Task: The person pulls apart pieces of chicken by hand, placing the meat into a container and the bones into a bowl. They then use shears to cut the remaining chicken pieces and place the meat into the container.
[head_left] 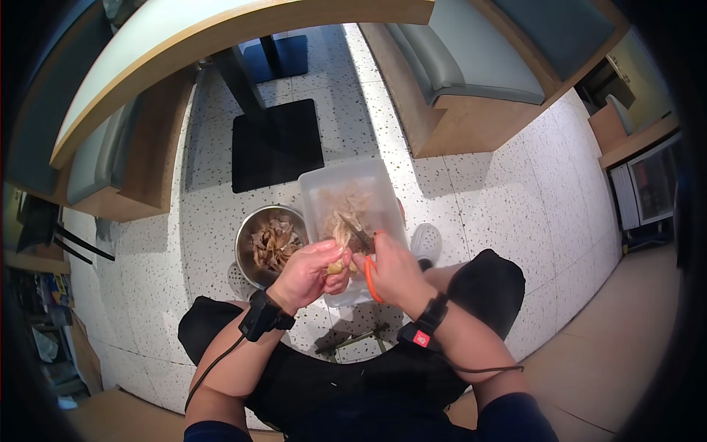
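Note:
My left hand point(313, 270) is closed around a pale, stringy piece of meat point(342, 234), with a yellowish part showing below the fingers. My right hand point(395, 270) grips scissors point(373, 278) with orange handles, and their dark blades point up and left beside the meat. Both hands are above the near part of a translucent plastic bin point(310, 193), which has shredded pale meat point(345, 205) on its bottom. Left of the bin, a round steel bowl point(240, 234) contains brownish scraps point(274, 243). The hands partly hide the bin's near end.
Bin and bowl stand low between my knees over a speckled tile floor point(471, 221). Ahead are a black table base point(276, 144) and an overhanging tabletop point(184, 29). Padded benches point(471, 66) flank it. A shoe point(426, 241) is right of the bin.

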A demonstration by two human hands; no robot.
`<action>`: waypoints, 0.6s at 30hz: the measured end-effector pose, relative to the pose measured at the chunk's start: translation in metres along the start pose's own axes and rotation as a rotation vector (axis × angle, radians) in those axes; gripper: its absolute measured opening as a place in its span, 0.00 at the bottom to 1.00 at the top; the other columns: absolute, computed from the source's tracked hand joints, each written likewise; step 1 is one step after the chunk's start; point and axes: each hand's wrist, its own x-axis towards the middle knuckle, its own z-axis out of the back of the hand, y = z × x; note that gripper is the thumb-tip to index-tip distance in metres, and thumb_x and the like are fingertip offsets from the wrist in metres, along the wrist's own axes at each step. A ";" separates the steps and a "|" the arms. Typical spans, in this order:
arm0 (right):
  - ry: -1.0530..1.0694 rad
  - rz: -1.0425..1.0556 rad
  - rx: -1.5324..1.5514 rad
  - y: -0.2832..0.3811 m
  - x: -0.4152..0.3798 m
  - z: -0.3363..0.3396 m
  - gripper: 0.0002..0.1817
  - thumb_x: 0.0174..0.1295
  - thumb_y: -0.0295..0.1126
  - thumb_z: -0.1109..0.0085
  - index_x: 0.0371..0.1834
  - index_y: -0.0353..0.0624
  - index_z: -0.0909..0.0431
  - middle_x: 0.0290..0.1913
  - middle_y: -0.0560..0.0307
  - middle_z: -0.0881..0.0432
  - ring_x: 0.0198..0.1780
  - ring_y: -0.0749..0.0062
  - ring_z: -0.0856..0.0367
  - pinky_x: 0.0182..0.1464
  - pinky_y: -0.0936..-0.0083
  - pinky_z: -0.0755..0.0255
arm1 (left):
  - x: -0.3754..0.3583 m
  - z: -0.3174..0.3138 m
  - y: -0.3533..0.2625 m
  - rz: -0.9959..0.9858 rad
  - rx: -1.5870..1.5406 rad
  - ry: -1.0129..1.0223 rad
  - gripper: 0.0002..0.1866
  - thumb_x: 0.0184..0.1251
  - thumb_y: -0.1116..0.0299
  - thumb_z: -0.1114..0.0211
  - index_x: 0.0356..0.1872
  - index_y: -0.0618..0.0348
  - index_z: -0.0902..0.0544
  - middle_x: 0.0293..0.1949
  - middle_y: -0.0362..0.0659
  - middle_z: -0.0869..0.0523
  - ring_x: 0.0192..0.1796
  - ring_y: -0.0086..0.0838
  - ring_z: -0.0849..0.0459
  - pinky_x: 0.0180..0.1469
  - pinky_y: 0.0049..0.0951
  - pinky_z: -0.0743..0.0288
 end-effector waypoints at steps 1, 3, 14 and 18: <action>0.000 0.000 0.000 0.000 -0.001 0.000 0.23 0.70 0.46 0.37 0.44 0.32 0.29 0.37 0.36 0.21 0.40 0.36 0.20 0.41 0.51 0.25 | 0.000 -0.001 0.000 -0.008 -0.003 -0.003 0.14 0.83 0.61 0.46 0.40 0.62 0.22 0.21 0.40 0.29 0.22 0.26 0.34 0.28 0.27 0.38; -0.029 0.017 -0.026 0.001 -0.002 -0.001 0.23 0.70 0.48 0.36 0.40 0.34 0.28 0.33 0.38 0.20 0.36 0.37 0.19 0.37 0.51 0.25 | 0.001 -0.001 0.000 -0.017 -0.006 -0.007 0.14 0.83 0.61 0.46 0.40 0.62 0.22 0.21 0.40 0.29 0.22 0.26 0.34 0.28 0.26 0.38; 0.089 -0.050 0.016 0.007 -0.002 0.003 0.26 0.73 0.49 0.39 0.29 0.34 0.26 0.25 0.36 0.20 0.31 0.34 0.19 0.33 0.50 0.26 | 0.004 0.006 0.000 -0.116 0.092 -0.086 0.13 0.83 0.62 0.45 0.40 0.61 0.22 0.22 0.38 0.27 0.23 0.23 0.30 0.27 0.23 0.37; 0.123 -0.095 0.149 0.004 -0.003 -0.001 0.26 0.74 0.49 0.42 0.29 0.34 0.27 0.25 0.34 0.20 0.31 0.34 0.19 0.33 0.51 0.27 | 0.003 0.003 -0.001 -0.074 0.160 -0.177 0.13 0.82 0.62 0.44 0.39 0.60 0.21 0.24 0.37 0.25 0.24 0.20 0.29 0.26 0.21 0.36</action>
